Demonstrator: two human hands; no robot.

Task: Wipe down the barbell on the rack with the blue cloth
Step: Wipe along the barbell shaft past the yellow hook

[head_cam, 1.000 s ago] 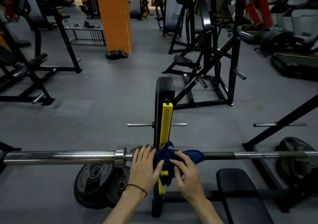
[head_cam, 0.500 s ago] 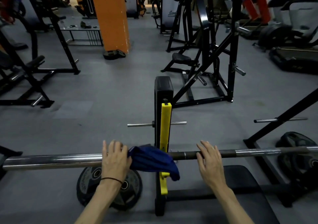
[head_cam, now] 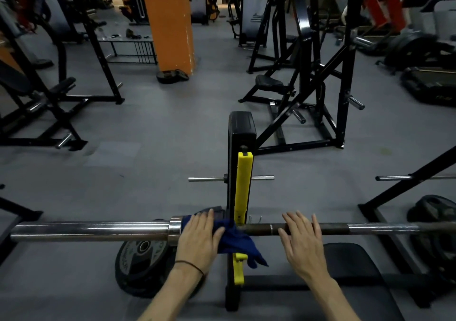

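The steel barbell [head_cam: 98, 230] lies level across the rack's black and yellow upright [head_cam: 244, 185], near the bottom of the head view. My left hand [head_cam: 199, 239] presses the blue cloth [head_cam: 237, 244] onto the bar just right of the sleeve collar, with its fingers laid straight over the bar. A loose end of the cloth hangs down in front of the upright. My right hand [head_cam: 304, 241] rests on the dark knurled shaft to the right of the upright, also with straight fingers, and touches no cloth.
A black bench pad [head_cam: 352, 259] sits below the bar on the right. Weight plates lean on the floor under the left sleeve [head_cam: 140, 264] and by the right frame [head_cam: 434, 212]. Other gym machines and an orange pillar [head_cam: 170, 24] stand beyond grey floor.
My left hand has slid the cloth to the right along the bar, from over the collar to just beside the upright. My right hand stays in the same spot on the shaft.
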